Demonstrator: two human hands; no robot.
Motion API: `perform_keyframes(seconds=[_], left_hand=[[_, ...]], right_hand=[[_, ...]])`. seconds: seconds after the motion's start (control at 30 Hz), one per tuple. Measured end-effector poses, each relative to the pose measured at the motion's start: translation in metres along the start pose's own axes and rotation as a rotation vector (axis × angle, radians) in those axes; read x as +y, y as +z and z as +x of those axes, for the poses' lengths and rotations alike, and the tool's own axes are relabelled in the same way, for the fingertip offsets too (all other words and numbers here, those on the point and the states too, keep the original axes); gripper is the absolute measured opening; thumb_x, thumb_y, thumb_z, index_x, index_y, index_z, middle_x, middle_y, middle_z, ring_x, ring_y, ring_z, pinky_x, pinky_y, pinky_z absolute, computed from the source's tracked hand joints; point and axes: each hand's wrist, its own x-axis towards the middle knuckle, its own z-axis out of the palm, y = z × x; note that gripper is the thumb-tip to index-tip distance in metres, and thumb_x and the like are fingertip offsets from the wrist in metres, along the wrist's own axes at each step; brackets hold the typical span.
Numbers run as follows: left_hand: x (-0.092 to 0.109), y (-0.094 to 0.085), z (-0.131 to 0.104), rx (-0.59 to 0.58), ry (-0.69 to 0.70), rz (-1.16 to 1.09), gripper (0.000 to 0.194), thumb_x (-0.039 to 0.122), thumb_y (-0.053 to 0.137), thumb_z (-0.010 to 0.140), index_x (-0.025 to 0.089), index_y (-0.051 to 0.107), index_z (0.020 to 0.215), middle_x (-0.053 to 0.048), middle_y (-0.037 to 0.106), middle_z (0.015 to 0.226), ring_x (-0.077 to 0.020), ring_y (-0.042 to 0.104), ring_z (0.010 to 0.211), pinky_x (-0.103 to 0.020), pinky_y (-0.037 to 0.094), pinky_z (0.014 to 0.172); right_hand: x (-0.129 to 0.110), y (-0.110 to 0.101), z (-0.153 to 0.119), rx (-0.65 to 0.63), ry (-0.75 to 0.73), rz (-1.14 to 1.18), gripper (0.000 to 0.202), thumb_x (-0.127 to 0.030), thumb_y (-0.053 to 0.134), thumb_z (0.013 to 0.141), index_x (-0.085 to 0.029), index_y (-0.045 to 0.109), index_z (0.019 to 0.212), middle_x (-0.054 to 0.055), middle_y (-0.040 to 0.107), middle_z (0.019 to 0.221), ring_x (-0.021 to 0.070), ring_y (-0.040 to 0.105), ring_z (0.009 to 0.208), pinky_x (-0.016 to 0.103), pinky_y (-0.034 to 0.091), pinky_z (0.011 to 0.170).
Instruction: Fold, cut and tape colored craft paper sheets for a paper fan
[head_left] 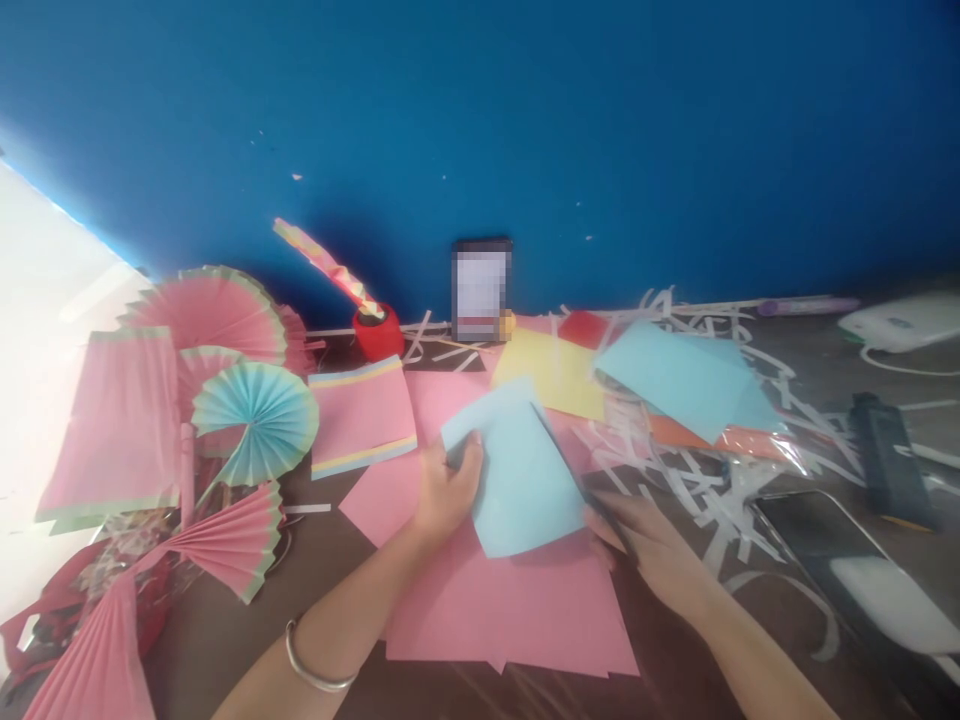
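My left hand (454, 480) grips a light blue sheet of paper (525, 490) at its left edge, the thumb lying on top. At the sheet's right edge, my right hand (637, 545) is closed around a dark, slim tool that looks like scissors (616, 525); motion blurs it, and its blades are mostly hidden by the paper. Beneath the blue sheet lie several pink sheets (517, 615). Left of it rests a pink paper with yellow and blue striped edges (364, 415).
Folded paper fans (259, 420) crowd the left side. A red pot (377, 335) holds a rolled paper stick. Yellow paper (555, 370), blue sheets (675, 375) and white paper strips (705, 500) lie behind and right. A phone (825, 540) rests at right, before the blue wall (480, 120).
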Motion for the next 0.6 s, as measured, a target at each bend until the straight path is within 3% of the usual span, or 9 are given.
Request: perform_keyframes(seconds=[0.33,0.6], left_hand=[[0.0008,0.0000,0.0001,-0.021,0.023,0.027,0.029,0.038,0.052,0.080,0.016,0.050,0.062,0.003,0.042,0.055,-0.0085,0.042,0.051,-0.020,0.034,0.045],[0.0013,-0.0007,-0.0018,-0.044,-0.050,0.028,0.030,0.038,0.056,0.077,0.016,0.049,0.059,0.003,0.044,0.053,-0.0081,0.042,0.049,-0.021,0.033,0.046]], right_hand=[[-0.0015,0.0000,0.0008,0.004,-0.005,-0.002,0.049,-0.058,0.041,0.082,-0.021,0.034,0.053,-0.002,0.039,0.046,0.0115,0.037,0.046,0.028,0.029,0.048],[0.0009,-0.0002,0.0008,0.023,0.013,0.017,0.047,-0.059,0.046,0.080,-0.019,0.043,0.055,-0.002,0.040,0.053,0.0120,0.038,0.051,0.027,0.032,0.048]])
